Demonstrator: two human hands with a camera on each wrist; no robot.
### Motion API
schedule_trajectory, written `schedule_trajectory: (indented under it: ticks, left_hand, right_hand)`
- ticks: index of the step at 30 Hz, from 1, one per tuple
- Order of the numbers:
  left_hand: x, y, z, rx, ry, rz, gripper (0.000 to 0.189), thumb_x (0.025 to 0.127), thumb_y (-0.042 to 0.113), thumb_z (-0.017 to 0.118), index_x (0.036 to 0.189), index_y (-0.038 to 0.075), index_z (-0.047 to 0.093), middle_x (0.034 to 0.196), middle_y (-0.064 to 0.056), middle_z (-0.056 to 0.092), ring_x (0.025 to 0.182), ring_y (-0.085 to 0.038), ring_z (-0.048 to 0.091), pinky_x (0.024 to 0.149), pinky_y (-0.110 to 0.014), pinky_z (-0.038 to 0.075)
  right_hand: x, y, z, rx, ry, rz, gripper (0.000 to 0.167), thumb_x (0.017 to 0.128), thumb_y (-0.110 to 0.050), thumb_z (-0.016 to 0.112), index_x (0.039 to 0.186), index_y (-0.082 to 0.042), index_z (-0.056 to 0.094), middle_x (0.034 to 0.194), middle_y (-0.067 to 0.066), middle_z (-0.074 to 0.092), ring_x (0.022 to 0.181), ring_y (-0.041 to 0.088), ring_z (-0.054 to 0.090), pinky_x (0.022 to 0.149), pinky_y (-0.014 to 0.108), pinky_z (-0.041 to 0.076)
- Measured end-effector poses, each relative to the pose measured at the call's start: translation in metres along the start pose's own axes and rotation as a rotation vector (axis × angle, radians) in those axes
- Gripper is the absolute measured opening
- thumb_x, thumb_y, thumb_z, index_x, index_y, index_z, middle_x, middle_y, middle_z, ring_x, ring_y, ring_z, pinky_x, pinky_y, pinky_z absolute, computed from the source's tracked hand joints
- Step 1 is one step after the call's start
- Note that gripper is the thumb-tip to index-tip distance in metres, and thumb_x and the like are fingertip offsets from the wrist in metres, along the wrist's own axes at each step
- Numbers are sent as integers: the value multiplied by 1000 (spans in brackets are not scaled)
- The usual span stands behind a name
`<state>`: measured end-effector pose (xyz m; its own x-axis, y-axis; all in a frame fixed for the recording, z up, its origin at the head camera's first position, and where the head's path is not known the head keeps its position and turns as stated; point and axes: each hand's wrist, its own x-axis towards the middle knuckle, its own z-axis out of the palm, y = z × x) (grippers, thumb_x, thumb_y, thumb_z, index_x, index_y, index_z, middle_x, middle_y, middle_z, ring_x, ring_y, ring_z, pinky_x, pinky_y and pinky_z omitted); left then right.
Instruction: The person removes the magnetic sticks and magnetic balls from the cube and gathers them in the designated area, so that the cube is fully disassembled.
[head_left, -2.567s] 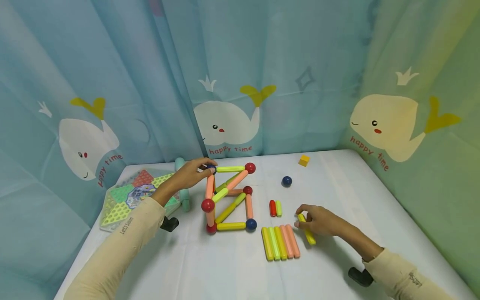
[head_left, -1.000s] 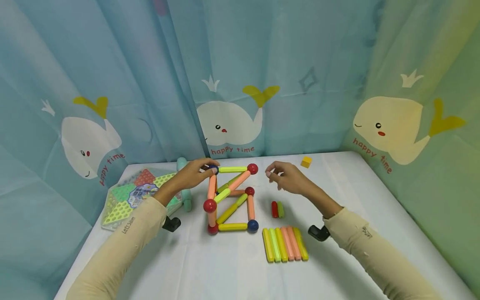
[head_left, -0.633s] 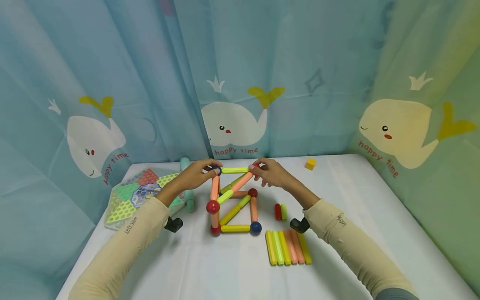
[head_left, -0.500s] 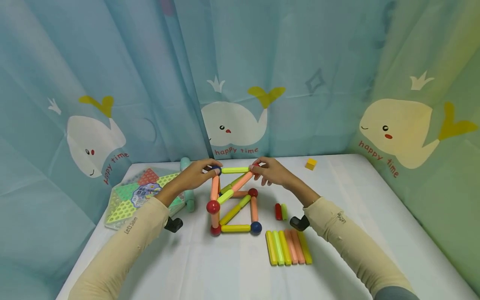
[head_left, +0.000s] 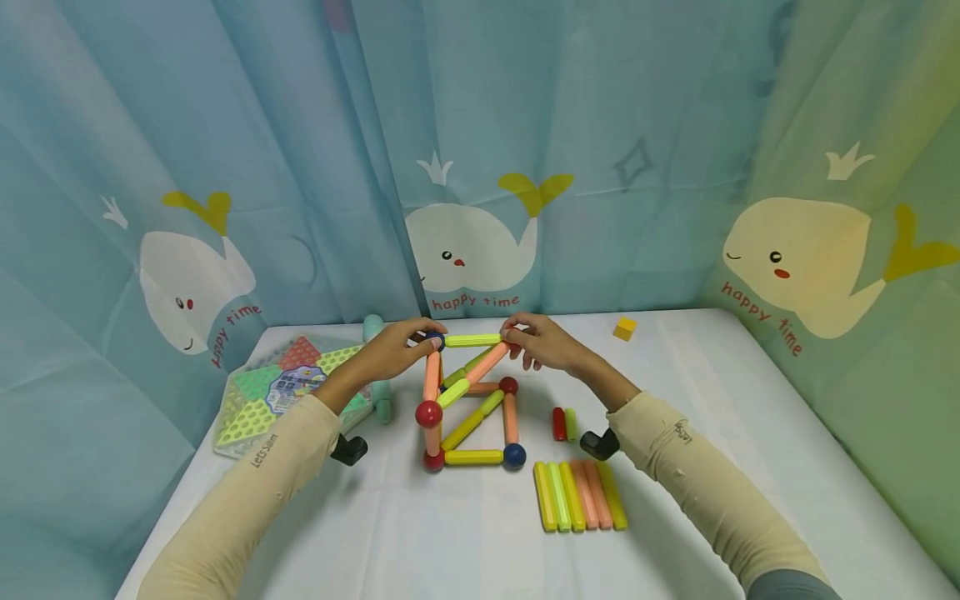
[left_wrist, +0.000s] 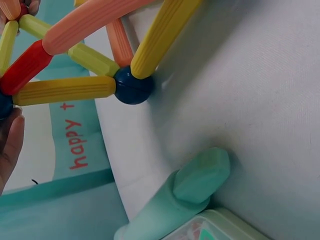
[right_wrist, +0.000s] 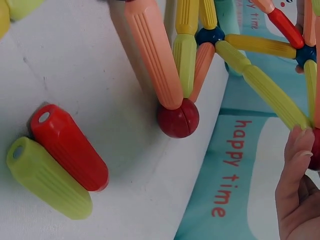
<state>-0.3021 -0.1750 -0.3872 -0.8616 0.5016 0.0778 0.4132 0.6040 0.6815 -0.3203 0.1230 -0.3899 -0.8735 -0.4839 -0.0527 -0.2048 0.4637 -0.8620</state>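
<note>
In the head view, magnetic rods and balls are joined into an upright frame [head_left: 472, 457] with red and blue corner balls. My left hand [head_left: 393, 348] grips the blue ball [head_left: 437, 341] at its top back left corner. Across the top, my right hand [head_left: 543, 342] pinches the red ball [right_wrist: 316, 150] at the back right corner; fingers mostly cover it in the head view. A light yellow-green rod [head_left: 472, 340] spans the two held balls. Lower down, a red ball [right_wrist: 178, 118] joins several rods near the table in the right wrist view.
Several long rods [head_left: 573, 497] lie in a row at front right. Behind them are a short red rod [head_left: 559, 424] and a short green rod [head_left: 572, 425]. A yellow cube [head_left: 625, 328] sits far back. A clear-lidded case [head_left: 247, 421] with a teal handle [head_left: 381, 392] lies left.
My right hand set a yellow rod at the row's right end, then moved up and left to the frame's red ball. A loose blue ball no longer shows. My left hand stayed put.
</note>
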Motion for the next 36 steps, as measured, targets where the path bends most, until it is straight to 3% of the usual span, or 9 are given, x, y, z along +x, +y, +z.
schedule_trajectory:
  ticks: [4, 9, 17, 25, 30, 36]
  left_hand:
    - [0, -1, 0, -3, -1, 7, 32, 106, 27, 53, 133, 11, 61, 117, -4, 70, 117, -25, 62, 98, -45, 52]
    - [1, -3, 0, -3, -1, 4, 34, 106, 26, 53, 134, 9, 61, 117, -4, 70, 117, -25, 62, 98, -45, 52]
    - [2, -2, 1, -7, -7, -7, 34, 106, 28, 53, 134, 11, 61, 119, -3, 69, 118, -25, 61, 99, -46, 51]
    - [2, -1, 0, 1, -17, 4, 35, 106, 28, 52, 136, 10, 59, 122, -5, 68, 119, -27, 61, 99, -46, 51]
    - [2, -2, 0, -6, -18, 5, 34, 106, 27, 52, 135, 10, 60, 121, -5, 68, 119, -26, 61, 99, -45, 51]
    - [1, -3, 0, -9, -17, 3, 32, 107, 27, 51, 134, 12, 60, 121, -5, 68, 119, -27, 61, 100, -46, 51]
  right_hand:
    - [1, 2, 0, 8, -17, -21, 32, 107, -29, 48, 123, -4, 59, 87, 13, 67, 61, 17, 58, 54, 29, 48]
    - [0, 4, -1, 5, -56, -45, 32, 109, -28, 43, 125, -2, 55, 97, 20, 66, 63, 18, 59, 55, 29, 49]
    - [0, 4, 2, 79, -109, -18, 30, 110, -26, 33, 120, -2, 47, 93, 10, 57, 60, 18, 57, 54, 30, 49]
    - [3, 4, 11, 35, -84, -23, 26, 108, -32, 45, 111, -5, 43, 87, 10, 48, 52, 14, 40, 49, 25, 39]
    - [6, 6, 13, 8, -63, -90, 24, 110, -25, 41, 109, -3, 47, 85, 10, 48, 50, 12, 37, 47, 25, 36]
    - [-1, -11, 15, -9, -38, -106, 24, 110, -15, 38, 108, 6, 50, 82, 10, 48, 49, 11, 37, 48, 23, 35]
